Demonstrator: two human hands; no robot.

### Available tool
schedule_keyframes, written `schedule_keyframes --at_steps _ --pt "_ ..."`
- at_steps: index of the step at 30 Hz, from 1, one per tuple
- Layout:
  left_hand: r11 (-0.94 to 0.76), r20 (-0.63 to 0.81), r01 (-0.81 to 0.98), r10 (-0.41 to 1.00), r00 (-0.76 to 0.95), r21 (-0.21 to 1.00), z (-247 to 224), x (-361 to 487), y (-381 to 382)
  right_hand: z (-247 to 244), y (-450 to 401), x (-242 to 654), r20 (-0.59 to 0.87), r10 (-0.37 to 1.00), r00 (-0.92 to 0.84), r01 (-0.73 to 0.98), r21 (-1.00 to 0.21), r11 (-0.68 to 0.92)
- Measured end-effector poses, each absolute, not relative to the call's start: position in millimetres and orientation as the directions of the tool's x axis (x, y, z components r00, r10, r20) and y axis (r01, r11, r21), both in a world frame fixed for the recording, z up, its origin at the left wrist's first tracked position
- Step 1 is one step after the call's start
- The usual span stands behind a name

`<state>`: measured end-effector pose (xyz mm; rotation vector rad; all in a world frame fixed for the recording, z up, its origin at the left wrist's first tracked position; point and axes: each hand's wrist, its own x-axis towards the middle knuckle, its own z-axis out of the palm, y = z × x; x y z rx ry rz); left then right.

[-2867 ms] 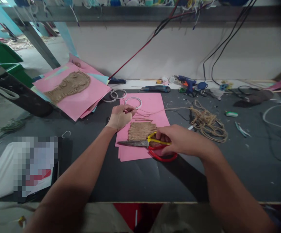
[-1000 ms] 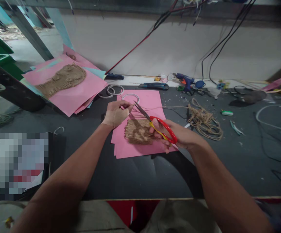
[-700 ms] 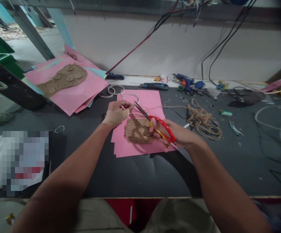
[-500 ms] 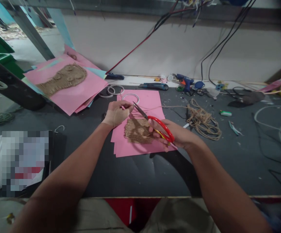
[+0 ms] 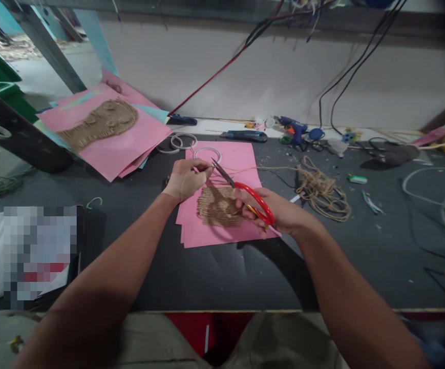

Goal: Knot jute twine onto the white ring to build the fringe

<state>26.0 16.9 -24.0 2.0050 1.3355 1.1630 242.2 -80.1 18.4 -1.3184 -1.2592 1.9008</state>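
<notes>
- The left hand hovers over the upper left part of the pink paper, its thumb and forefinger pinched together on a thin strand of twine. A pale wrap covers its wrist and part of its back.
- The right hand holds the scissors, its fingers closed around the red and yellow handles.
- The scissors point up and to the left, with the blade tips just beside the left fingertips; whether the blades touch the strand is too small to tell.
- The twine mat, made of short pieces laid side by side, lies flat on the pink paper, below the blades and partly shaded.
- A few loose lengths lie on the paper just above the mat.
- The strand runs right across the paper to the tangled twine bundle, which lies on the dark desk to the right of the paper.
- One white ring lies at the top of the paper, and more rings overlap just left of it.
- Behind the paper, the box cutter lies near the wall, with the blue glue gun to its right.
- At the left, the paper stack bears a long twine piece with round coils on it.
- A small green and white lighter lies right of the bundle.
</notes>
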Motion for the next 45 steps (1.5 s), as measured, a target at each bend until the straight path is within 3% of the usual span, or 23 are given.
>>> schedule_keyframes --at_steps 21,26,45 --pt "-0.41 0.389 0.482 0.909 0.148 0.774 -24.0 26.8 16.8 16.5 -81.1 240.8 -0.472 0.795 -0.38 0.172 -0.881 -0.44" --pt "-0.425 0.417 0.475 0.9 0.129 0.771 -27.5 26.7 18.9 19.5 -83.7 235.8 -0.442 0.817 -0.37 0.251 -0.894 -0.37" --pt "-0.422 0.414 0.489 0.901 0.13 0.763 -26.8 26.2 19.1 26.8 -87.2 236.6 -0.37 0.797 -0.476 0.273 -0.924 -0.266"
